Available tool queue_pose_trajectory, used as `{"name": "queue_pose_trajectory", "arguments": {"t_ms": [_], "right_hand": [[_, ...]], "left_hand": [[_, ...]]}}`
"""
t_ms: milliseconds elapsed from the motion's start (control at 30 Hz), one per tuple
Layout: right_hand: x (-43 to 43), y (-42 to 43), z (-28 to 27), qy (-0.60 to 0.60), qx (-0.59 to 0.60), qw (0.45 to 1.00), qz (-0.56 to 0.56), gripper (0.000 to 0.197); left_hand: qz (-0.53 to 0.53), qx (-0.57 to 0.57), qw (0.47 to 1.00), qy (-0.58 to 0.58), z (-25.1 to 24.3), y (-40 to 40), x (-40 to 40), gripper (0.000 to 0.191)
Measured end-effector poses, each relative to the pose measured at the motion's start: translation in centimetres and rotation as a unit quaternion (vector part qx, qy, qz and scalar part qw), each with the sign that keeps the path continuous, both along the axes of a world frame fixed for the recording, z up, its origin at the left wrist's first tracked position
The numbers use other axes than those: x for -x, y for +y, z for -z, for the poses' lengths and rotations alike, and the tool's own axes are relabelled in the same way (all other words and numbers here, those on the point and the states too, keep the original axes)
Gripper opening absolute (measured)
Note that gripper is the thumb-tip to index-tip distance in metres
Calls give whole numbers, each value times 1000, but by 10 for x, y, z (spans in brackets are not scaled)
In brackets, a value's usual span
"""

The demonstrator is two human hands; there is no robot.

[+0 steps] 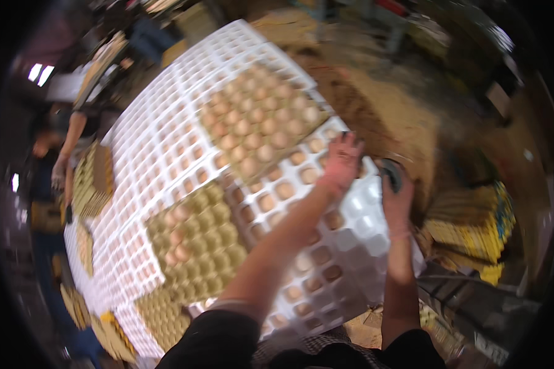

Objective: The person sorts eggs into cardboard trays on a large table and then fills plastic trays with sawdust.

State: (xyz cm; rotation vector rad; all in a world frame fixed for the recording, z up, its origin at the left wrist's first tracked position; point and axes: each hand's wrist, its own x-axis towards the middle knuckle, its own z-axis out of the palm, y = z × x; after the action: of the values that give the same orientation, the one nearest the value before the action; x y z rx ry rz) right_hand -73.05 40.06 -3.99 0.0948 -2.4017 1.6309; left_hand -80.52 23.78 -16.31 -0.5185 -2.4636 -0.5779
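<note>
My left hand [344,159], in a pink glove with dark fingertips, reaches over the right side of a white plastic egg tray [277,203] holding brown eggs. Its fingertips are blurred, and whether they hold an egg is hidden. At the tray's right edge is my right hand [397,198], gloved alike, with a dark grey palm patch showing; its grip is unclear. The tray's cells near it hold no eggs. A pulp tray full of eggs [263,120] lies beyond my left hand. Left of my forearm, another pulp tray [212,240] holds several eggs in one part.
More white trays with eggs [166,124] spread to the far left. A co-worker's arm [71,138] is beside stacked pulp trays [90,184] at the left. Yellow-edged stacked trays [471,226] stand at the right. Beyond the trays is a brown, littered floor [374,106].
</note>
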Motion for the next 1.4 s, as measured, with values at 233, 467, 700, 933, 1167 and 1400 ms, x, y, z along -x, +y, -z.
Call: {"name": "queue_pose_trajectory", "arguments": {"t_ms": [233, 467, 700, 933, 1167, 1400], "right_hand": [[-30, -49, -45, 12, 9, 999, -50, 25], [-101, -295, -65, 197, -156, 887, -388, 37], [-68, -359, -37, 136, -338, 824, -434, 46], [-125, -388, -18, 153, -471, 771, -401, 36], [-89, -356, -58, -128, 88, 846, -510, 40], [-56, -404, -13, 298, -511, 759, -272, 39]], "left_hand": [[-1, -173, 957, -235, -137, -59, -158, 54], [-153, 61, 974, -157, -194, -282, -336, 41], [-285, -240, 858, -353, -174, -315, -360, 46], [-74, -402, 812, -417, -163, -371, -383, 60], [-109, -16, 945, -307, -164, -382, -391, 73], [-84, -319, 913, -242, -199, -344, -354, 37]]}}
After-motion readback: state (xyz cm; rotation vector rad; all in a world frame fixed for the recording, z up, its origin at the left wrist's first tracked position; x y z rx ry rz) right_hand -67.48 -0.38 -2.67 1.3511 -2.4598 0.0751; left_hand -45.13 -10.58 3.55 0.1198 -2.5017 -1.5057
